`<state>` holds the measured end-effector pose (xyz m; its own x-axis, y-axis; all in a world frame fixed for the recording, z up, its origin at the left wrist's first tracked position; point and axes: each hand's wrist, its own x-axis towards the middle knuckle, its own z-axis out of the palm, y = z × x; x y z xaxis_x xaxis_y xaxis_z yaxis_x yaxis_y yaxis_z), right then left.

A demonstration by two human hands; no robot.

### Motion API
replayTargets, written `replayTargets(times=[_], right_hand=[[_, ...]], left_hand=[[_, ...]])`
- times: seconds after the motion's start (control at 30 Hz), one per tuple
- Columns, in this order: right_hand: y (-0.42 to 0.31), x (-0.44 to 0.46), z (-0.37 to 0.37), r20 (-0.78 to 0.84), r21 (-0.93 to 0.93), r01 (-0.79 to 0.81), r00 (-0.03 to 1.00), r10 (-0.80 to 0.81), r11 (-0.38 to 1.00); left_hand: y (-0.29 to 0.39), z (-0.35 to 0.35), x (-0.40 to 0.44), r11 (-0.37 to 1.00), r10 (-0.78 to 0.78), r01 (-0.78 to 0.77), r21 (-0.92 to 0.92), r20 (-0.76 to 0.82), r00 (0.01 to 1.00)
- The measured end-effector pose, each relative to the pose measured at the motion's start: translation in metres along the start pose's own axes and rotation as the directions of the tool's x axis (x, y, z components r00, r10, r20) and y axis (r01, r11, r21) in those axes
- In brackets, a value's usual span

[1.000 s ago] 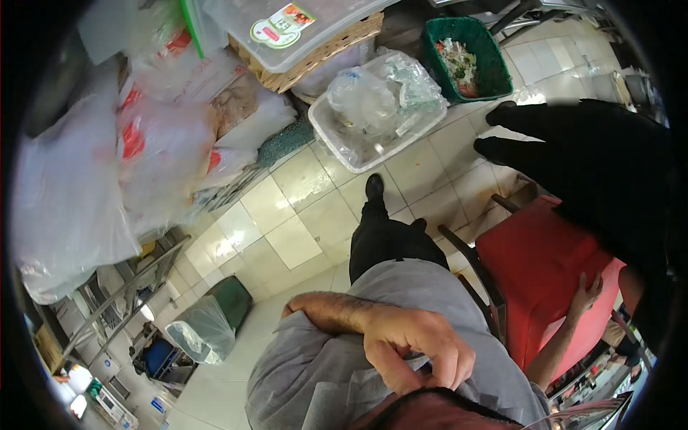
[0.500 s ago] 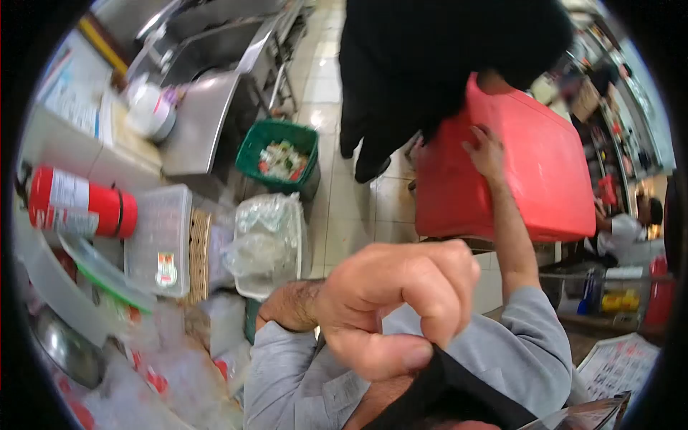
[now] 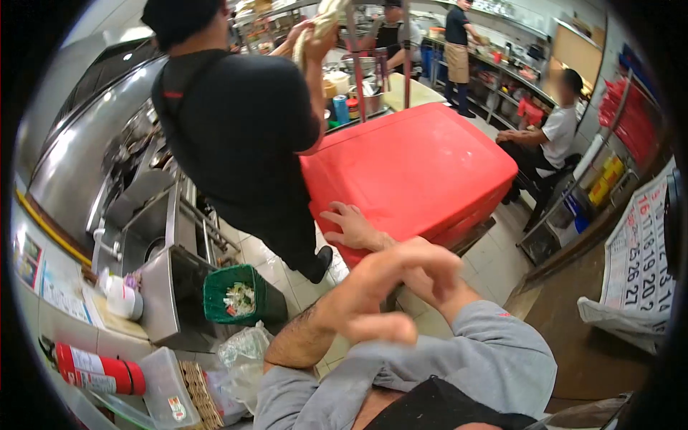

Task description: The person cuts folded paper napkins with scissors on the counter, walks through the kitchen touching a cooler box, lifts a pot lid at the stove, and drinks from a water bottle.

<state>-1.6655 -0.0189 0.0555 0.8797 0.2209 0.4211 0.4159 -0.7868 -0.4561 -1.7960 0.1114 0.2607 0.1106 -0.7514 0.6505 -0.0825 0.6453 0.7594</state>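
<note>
My left hand (image 3: 390, 294) is raised above my grey shirt (image 3: 494, 351), slightly blurred, its fingers curved and apart from the thumb, holding nothing. Beneath it at the bottom lies black cloth (image 3: 444, 408) near my neck, out of the hand's grasp. My right hand (image 3: 351, 226) reaches across to the near left side of a large red box (image 3: 416, 165); its fingers are spread and touch or hover just over the box, which I cannot tell. My right forearm passes partly behind the left hand.
A person in black (image 3: 236, 136) stands left of the box, holding something pale. Others are farther back, one seated (image 3: 559, 132). At left are a sink counter (image 3: 172, 287), a green bin (image 3: 211, 294) with scraps and a fire extinguisher (image 3: 100, 369). A calendar (image 3: 638, 258) is at right.
The view has swung up toward the kitchen. My left hand has let go of the black cloth and opened its fingers. My right hand remains at the red box.
</note>
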Motion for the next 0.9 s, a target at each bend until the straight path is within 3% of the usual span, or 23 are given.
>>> replayTargets(times=[0.03,0.1,0.2,0.27,0.33,0.4,0.47,0.53,0.6,0.67,0.73,0.8,0.83,0.9], right_hand=[[0.007,-0.015,-0.006,-0.001,-0.017,-0.013,1.0,0.013,1.0],[0.029,-0.041,-0.03,-0.011,-0.045,-0.035,0.999,0.035,0.998],[0.07,-0.082,-0.077,-0.007,-0.227,-0.032,0.999,0.031,0.973],[0.103,-0.103,-0.096,-0.187,-0.179,-0.234,0.962,0.2,0.956],[0.127,-0.121,-0.106,-0.249,-0.205,-0.262,0.946,0.208,0.943],[0.137,-0.124,-0.11,-0.307,-0.219,-0.287,0.927,0.214,0.933],[0.137,-0.13,-0.105,-0.325,-0.27,-0.266,0.93,0.172,0.925],[0.132,-0.129,-0.107,-0.334,-0.247,-0.282,0.923,0.192,0.927],[0.126,-0.127,-0.113,-0.332,-0.221,-0.291,0.92,0.209,0.931],[0.124,-0.118,-0.125,-0.231,-0.246,-0.395,0.911,0.342,0.885],[0.14,-0.112,-0.125,-0.272,-0.271,-0.373,0.914,0.301,0.887],[0.165,-0.103,-0.125,-0.36,-0.046,-0.424,0.852,0.381,0.905],[0.169,-0.098,-0.128,-0.353,-0.041,-0.419,0.856,0.379,0.907],[0.174,-0.093,-0.134,-0.355,0.149,-0.481,0.789,0.501,0.864]], left_hand=[[-0.024,-0.005,0.001,0.993,0.018,-0.019,0.115,0.006,1.0],[-0.06,-0.009,-0.001,0.889,-0.056,0.085,0.45,-0.076,0.995],[-0.121,-0.023,-0.01,0.6,-0.227,0.263,0.755,-0.155,0.962],[-0.151,-0.032,-0.014,0.357,-0.157,0.231,0.905,-0.186,0.97],[-0.187,-0.05,-0.026,0.304,-0.184,0.301,0.904,-0.254,0.95],[-0.215,-0.062,-0.039,0.139,-0.112,0.404,0.904,-0.391,0.914],[-0.232,-0.061,-0.055,0.076,-0.221,0.481,0.873,-0.456,0.862],[-0.229,-0.049,-0.056,-0.238,-0.268,0.343,0.909,-0.4,0.876],[-0.231,-0.046,-0.058,-0.252,-0.295,0.354,0.901,-0.42,0.858],[-0.23,-0.048,-0.059,-0.259,-0.314,0.332,0.907,-0.404,0.859],[-0.229,-0.048,-0.061,-0.245,-0.33,0.339,0.909,-0.406,0.852],[-0.228,-0.05,-0.061,-0.237,-0.335,0.34,0.91,-0.405,0.85],[-0.228,-0.05,-0.061,-0.23,-0.338,0.337,0.913,-0.4,0.852],[-0.225,-0.048,-0.059,-0.224,-0.324,0.336,0.915,-0.395,0.86]])
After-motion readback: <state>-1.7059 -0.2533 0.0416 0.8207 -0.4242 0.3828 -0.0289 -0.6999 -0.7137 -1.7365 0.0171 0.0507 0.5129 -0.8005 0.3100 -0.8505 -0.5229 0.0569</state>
